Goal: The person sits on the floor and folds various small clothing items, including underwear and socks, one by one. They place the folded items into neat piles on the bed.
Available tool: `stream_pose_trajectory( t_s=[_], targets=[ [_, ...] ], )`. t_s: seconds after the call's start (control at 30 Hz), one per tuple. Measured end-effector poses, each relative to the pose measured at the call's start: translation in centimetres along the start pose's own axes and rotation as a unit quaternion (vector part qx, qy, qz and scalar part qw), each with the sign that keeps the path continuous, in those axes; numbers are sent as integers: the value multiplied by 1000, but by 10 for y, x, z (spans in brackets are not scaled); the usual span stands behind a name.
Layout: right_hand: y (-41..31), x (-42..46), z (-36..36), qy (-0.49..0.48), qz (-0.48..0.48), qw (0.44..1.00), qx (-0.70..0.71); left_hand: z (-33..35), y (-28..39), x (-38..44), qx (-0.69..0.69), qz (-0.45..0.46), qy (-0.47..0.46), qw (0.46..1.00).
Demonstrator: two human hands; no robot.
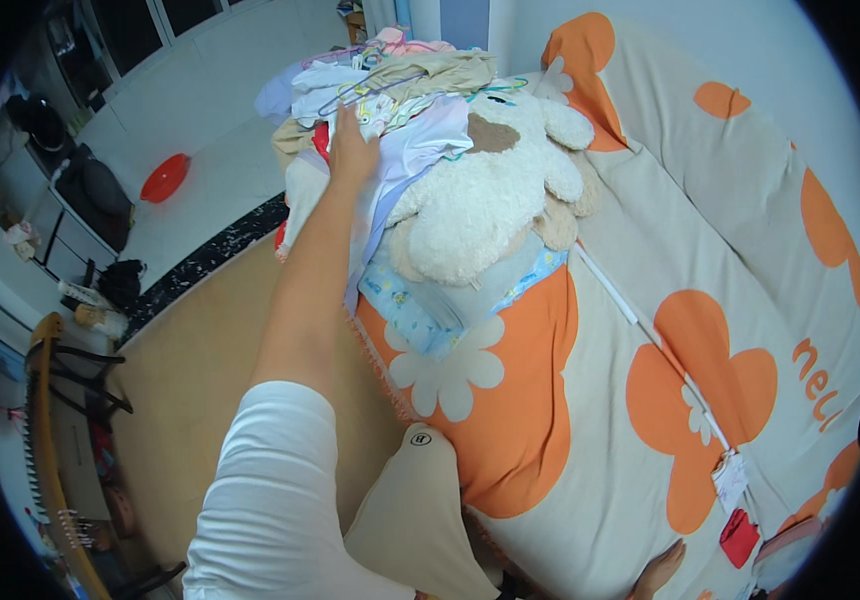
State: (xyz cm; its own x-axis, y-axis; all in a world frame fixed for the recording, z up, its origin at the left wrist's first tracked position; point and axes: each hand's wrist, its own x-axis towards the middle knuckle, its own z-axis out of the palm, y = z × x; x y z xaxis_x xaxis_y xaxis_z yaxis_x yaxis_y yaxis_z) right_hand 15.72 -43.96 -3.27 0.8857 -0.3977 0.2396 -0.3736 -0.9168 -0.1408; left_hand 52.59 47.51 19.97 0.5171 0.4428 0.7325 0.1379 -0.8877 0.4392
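My left hand (355, 150) reaches onto a heap of clothes with plastic hangers at the bed's far edge. Its fingertips are at a purple hanger (392, 85) and white cloth; whether they grip either cannot be told. Beside the hand lie a pale lilac-white garment (430, 139), beige cloth (452, 71) and a bit of red cloth (320, 141). My right hand (659, 571) rests on the bedcover at the lower right, partly cut off by the picture's edge, with no object seen in it. A white plush toy (467, 202) lies right of the clothes.
A patterned blue bag (400, 298) lies under the plush toy. A white rod (610, 289) crosses the orange-flowered bedcover (602, 420), near small white cloth (730, 476) and red cloth (739, 538). A red basin (165, 178) and a wooden-backed chair (44, 405) stand left.
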Motion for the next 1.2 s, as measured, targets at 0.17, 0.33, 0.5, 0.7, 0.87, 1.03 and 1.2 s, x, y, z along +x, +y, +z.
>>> stream_pose_trajectory(
  t_s=[0.17, 0.33, 0.5, 0.7, 0.87, 1.03, 1.2],
  targets=[
    [-10, 3, -2, -1, 7, 999, -40, 4, -34, 53, 154, -116, -226, 955],
    [-10, -3, 0, -13, 2, 1000, -29, -34, -13, 35, 129, -135, -240, 953],
    [-16, -4, -3, -13, 8, 1000, 17, -68, -9, 64, 55, -40, -97, 993],
    [-29, -7, -5, 39, 26, 998, 41, -149, 106, 65, -27, 311, 154, 938],
    [-26, -23, -24, -31, 72, 971, 227, -201, 186, -20, -146, 407, 150, 889],
    [-112, -22, -135, 76, -81, 913, 392, -243, 250, -192, -286, 364, 15, 887],
    [-139, -18, -169, -110, 162, 620, 760, -216, 223, -404, -308, 316, -282, 852]
  ],
)
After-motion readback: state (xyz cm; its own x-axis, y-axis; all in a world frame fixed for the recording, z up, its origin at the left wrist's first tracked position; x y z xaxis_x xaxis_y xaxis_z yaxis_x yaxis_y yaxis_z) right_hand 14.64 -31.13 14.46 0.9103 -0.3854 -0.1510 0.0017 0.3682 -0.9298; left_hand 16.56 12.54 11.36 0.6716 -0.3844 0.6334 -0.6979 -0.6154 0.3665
